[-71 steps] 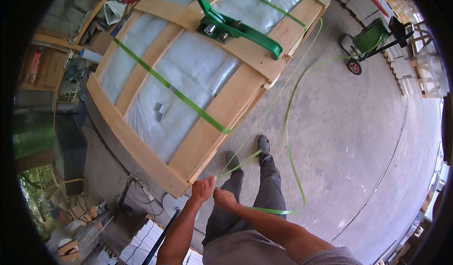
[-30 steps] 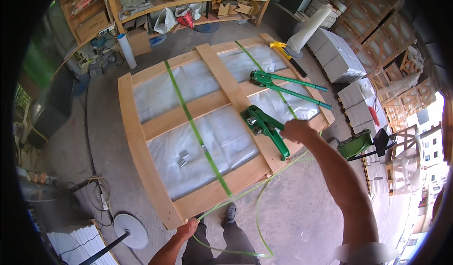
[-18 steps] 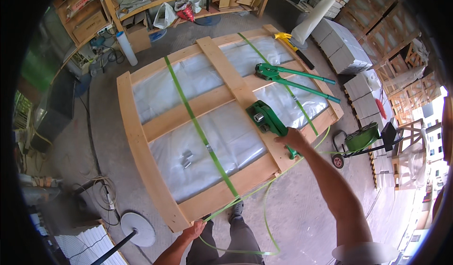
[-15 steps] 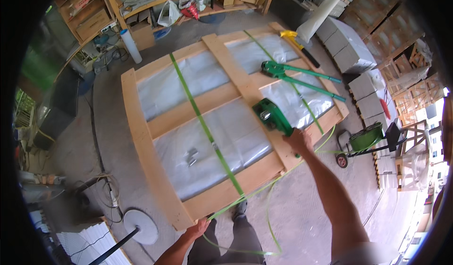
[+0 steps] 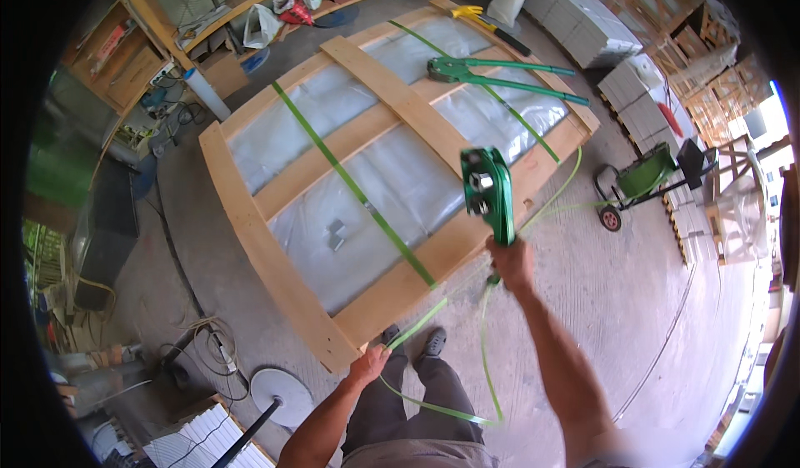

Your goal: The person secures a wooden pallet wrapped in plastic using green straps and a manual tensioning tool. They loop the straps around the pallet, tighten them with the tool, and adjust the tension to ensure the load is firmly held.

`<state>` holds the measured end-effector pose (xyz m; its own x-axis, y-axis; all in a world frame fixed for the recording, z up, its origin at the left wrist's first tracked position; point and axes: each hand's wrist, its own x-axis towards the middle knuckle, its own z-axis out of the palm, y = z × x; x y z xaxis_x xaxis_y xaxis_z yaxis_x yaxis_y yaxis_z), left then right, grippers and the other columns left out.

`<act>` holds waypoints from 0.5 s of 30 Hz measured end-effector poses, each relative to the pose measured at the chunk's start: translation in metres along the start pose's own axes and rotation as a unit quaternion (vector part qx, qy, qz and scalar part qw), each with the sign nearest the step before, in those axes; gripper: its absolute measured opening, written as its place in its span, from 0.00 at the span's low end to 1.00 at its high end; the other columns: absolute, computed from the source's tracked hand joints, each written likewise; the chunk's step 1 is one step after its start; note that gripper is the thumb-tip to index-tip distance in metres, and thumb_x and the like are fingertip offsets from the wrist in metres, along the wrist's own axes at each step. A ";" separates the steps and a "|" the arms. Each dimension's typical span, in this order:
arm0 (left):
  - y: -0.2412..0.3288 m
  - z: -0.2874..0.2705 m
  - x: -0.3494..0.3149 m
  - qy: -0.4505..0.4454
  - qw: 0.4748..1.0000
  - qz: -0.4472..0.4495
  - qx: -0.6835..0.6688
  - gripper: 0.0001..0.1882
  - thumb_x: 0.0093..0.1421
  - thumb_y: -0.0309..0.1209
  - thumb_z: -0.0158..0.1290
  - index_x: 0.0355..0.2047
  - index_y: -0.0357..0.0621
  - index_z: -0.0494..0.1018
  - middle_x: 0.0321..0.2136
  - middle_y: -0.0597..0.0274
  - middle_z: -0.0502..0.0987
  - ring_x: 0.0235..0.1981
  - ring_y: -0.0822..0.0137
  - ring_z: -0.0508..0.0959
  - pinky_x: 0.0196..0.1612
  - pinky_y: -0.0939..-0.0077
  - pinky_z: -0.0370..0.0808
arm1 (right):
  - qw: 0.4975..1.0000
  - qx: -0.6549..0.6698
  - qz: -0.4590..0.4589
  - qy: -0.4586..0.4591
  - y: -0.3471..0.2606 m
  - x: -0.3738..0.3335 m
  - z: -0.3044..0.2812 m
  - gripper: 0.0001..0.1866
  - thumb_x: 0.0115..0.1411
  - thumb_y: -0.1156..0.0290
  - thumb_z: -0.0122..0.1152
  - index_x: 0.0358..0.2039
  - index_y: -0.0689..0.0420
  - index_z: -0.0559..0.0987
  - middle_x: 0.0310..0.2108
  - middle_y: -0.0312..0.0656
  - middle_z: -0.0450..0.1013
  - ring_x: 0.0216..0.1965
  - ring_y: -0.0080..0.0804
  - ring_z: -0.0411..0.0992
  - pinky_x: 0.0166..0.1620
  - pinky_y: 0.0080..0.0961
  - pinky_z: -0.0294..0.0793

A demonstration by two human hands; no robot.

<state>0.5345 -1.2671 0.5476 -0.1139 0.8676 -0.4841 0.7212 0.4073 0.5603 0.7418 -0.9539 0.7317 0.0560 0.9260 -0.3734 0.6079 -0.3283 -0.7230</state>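
My right hand (image 5: pixel 512 265) grips the handle of a green strapping tensioner (image 5: pixel 497 197), held up over the near right side of a wooden crate (image 5: pixel 379 318). My left hand (image 5: pixel 369 365) is closed on a light green plastic strap (image 5: pixel 417 325) by the crate's near corner; more of the strap loops down before my legs. Under the slats lies clear plastic wrap. A tight green strap (image 5: pixel 342 170) crosses the crate, and another lies farther right. A long-handled green strap sealer (image 5: pixel 454 70) rests on top, near a yellow-headed hammer (image 5: pixel 508 39). Small metal seals (image 5: pixel 336 235) sit on the wrap.
To the right stands a wheeled green strap cart (image 5: pixel 650 176), with strap running toward the crate. Stacked pale boxes (image 5: pixel 583 22) line the far right. A cluttered wooden shelf (image 5: pixel 250 5) is at the back. Cables and a round-based stand (image 5: pixel 279 397) occupy the lower left floor.
The tensioner has been lifted off the crate and turned more upright in my right hand. My left hand has risen slightly rightward with the strap. The crate sits farther up and left in view.
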 end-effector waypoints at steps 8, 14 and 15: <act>-0.001 0.010 0.007 -0.011 0.995 0.033 0.093 0.22 0.63 0.48 0.41 0.24 0.44 0.72 0.17 0.47 0.74 0.22 0.45 0.76 0.28 0.50 0.71 | 0.932 0.226 0.283 -0.022 0.201 -0.187 0.039 0.13 0.49 0.67 0.62 0.18 0.63 0.74 0.14 0.40 0.68 0.13 0.27 0.68 0.16 0.25 0.65; -0.012 0.013 0.006 -0.051 0.996 -0.015 0.067 0.25 0.63 0.47 0.40 0.21 0.41 0.73 0.18 0.44 0.74 0.23 0.43 0.75 0.28 0.49 0.69 | 0.888 0.248 0.377 -0.086 0.269 -0.224 0.103 0.11 0.47 0.68 0.62 0.18 0.63 0.73 0.14 0.37 0.68 0.14 0.27 0.69 0.18 0.24 0.67; -0.010 0.011 0.006 -0.050 0.997 -0.013 0.061 0.25 0.63 0.47 0.41 0.21 0.41 0.73 0.17 0.45 0.74 0.22 0.43 0.75 0.28 0.50 0.69 | 0.884 0.258 0.378 -0.092 0.274 -0.225 0.114 0.12 0.47 0.67 0.62 0.20 0.64 0.74 0.15 0.39 0.70 0.16 0.28 0.71 0.20 0.25 0.69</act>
<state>0.5344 -1.2688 0.5313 -0.0690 0.8217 -0.5657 0.7975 0.3861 0.4635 0.8055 -1.2734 0.5517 0.1340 0.3745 -0.9175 0.0068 -0.9262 -0.3771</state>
